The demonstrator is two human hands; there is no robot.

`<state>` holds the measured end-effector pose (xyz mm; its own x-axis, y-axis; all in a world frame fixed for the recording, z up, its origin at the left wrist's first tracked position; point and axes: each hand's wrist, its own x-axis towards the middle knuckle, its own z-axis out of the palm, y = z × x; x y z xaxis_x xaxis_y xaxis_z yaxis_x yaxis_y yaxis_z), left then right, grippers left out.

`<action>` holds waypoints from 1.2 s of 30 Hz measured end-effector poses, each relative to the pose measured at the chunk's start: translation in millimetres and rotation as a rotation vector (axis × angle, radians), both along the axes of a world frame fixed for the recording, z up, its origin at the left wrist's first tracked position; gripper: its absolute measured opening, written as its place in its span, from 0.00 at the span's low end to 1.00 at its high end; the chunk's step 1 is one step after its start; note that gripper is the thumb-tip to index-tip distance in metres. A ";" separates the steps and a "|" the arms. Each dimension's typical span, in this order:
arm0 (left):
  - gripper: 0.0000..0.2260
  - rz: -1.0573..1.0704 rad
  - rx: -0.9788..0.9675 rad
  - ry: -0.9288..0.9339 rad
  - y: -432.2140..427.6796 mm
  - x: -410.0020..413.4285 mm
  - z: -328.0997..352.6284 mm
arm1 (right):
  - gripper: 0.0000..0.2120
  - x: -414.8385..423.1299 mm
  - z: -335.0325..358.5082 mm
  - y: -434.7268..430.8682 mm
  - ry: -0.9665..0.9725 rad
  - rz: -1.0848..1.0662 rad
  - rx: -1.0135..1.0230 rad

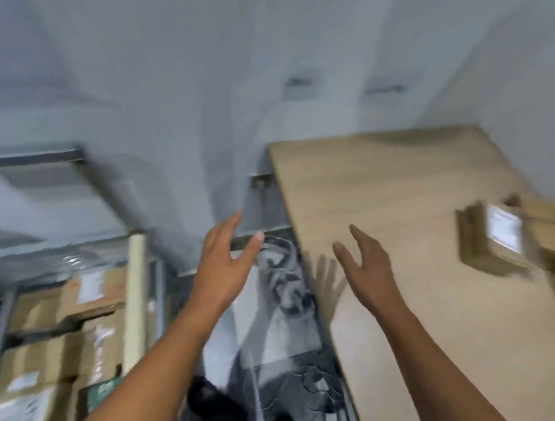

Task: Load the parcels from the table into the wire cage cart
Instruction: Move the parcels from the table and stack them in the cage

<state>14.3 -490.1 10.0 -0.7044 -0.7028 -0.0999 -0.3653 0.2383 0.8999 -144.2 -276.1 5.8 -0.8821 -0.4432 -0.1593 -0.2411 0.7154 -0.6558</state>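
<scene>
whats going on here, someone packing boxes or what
A person is loading parcels into a cart. Both hands are open and empty: the left hand hovers between cart and table, the right hand over the table's edge. Parcels wait on the table's right side; several boxes already sit in the cart.

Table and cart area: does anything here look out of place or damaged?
Nothing clearly damaged. The parcel on the table sits askew to its edge, and crumpled grey bags lie between table and cart. Blur hides finer detail.

Pale grey wall (168, 72), two blurred wall fixtures (299, 82), patterned grey-and-white fabric (283, 273)
</scene>
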 end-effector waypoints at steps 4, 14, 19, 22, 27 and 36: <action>0.33 -0.205 0.012 0.039 102.2 -65.8 31.4 | 0.44 -9.2 34.4 120.5 0.075 -0.227 -0.064; 0.28 -0.611 -0.003 0.013 281.3 -175.6 52.1 | 0.34 -27.0 60.5 304.7 -0.018 -0.663 -0.146; 0.34 -0.554 0.090 -0.057 316.9 -250.9 23.4 | 0.33 -67.7 53.2 318.2 -0.099 -0.741 -0.240; 0.38 -0.509 0.184 -0.125 330.4 -308.2 -5.4 | 0.33 -99.3 43.1 318.3 -0.121 -0.772 -0.226; 0.44 -0.534 0.214 -0.196 362.5 -400.3 -53.4 | 0.34 -166.6 16.6 312.8 -0.141 -0.814 -0.159; 0.36 -0.674 0.378 -0.201 368.8 -451.1 -110.6 | 0.33 -257.6 -32.2 309.6 -0.159 -0.880 -0.151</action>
<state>-436.8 -121.3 -100.6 -0.9087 -0.0251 -0.4167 -0.4152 0.1581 0.8959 -401.9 33.4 -26.4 -0.8845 0.3546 -0.3033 0.4537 0.5017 -0.7365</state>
